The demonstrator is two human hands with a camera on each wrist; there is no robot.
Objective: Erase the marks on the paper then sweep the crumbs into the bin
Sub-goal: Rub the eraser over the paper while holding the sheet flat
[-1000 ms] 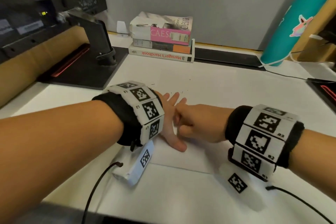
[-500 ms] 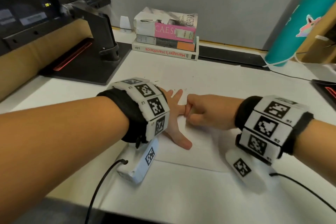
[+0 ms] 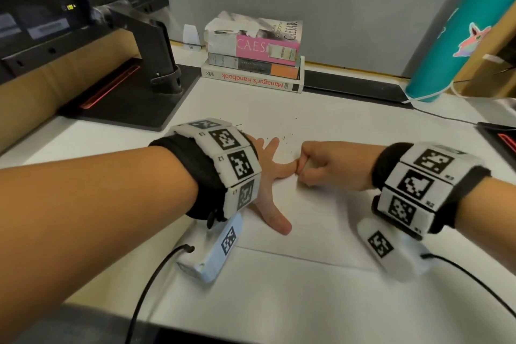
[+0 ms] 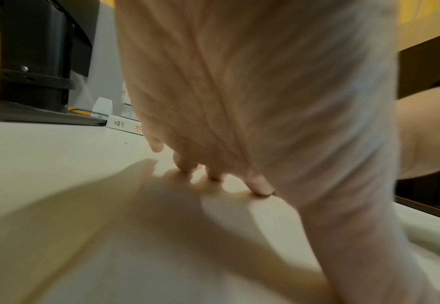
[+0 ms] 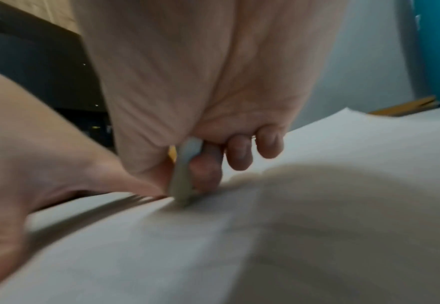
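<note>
My right hand (image 3: 332, 166) pinches a pale eraser (image 5: 183, 174), tip on the paper (image 3: 315, 220) | left hand (image 3: 268, 176) just beside, fingers spread flat on paper | crumbs (image 3: 282, 138) just beyond fingertips | books (image 3: 254, 56) farther back on bench (image 3: 251, 296)

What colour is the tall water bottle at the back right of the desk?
Teal, with a pink sticker on its side. The water bottle shows best in the head view.

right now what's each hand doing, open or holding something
Left hand: open, fingers spread flat on the white sheet of paper.
Right hand: closed, pinching a small pale eraser against the paper.
</note>
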